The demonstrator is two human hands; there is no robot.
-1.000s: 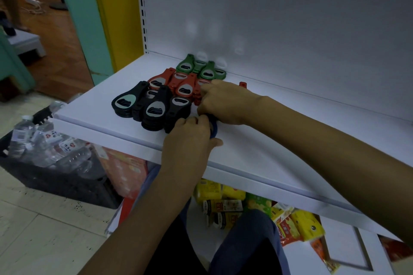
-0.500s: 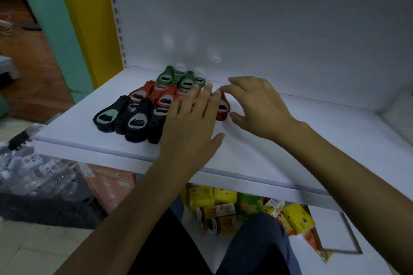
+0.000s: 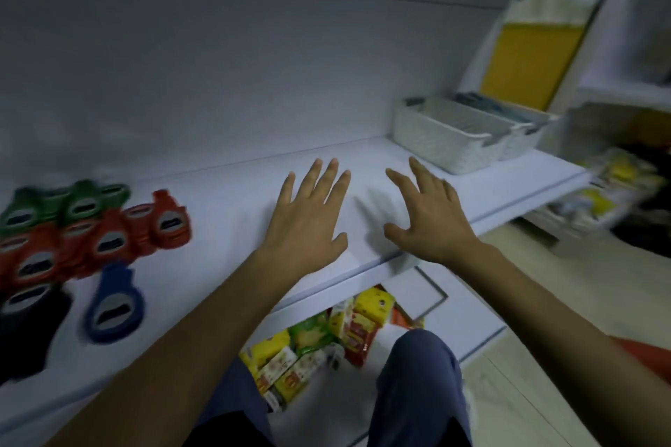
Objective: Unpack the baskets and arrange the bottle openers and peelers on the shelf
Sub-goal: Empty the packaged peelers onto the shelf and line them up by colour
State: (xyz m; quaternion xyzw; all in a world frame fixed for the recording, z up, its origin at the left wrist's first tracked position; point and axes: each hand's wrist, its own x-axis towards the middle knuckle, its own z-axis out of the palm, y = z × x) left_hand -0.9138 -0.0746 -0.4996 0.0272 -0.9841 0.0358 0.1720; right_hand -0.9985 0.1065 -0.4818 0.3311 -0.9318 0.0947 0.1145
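Bottle openers (image 3: 109, 245) are in neither hand. The left hand (image 3: 308, 219) is spread flat, fingers straight and apart, over the white shelf (image 3: 232, 192); I cannot tell whether its palm touches. The right hand (image 3: 430, 219) is just beside it, fingers also splayed and holding nothing, a soft shadow between the two. Well to the left of the left hand the openers lie in a blurred cluster: green at the back, red in the middle, black nearest the shelf edge, with a blue opener (image 3: 114, 305) in front of the red ones. Beyond the right hand, to the back right, two white baskets (image 3: 446, 138) sit side by side on the shelf. Below the hands, coloured packets (image 3: 319, 341) lie on a lower shelf beside a knee (image 3: 417, 385) in blue cloth.
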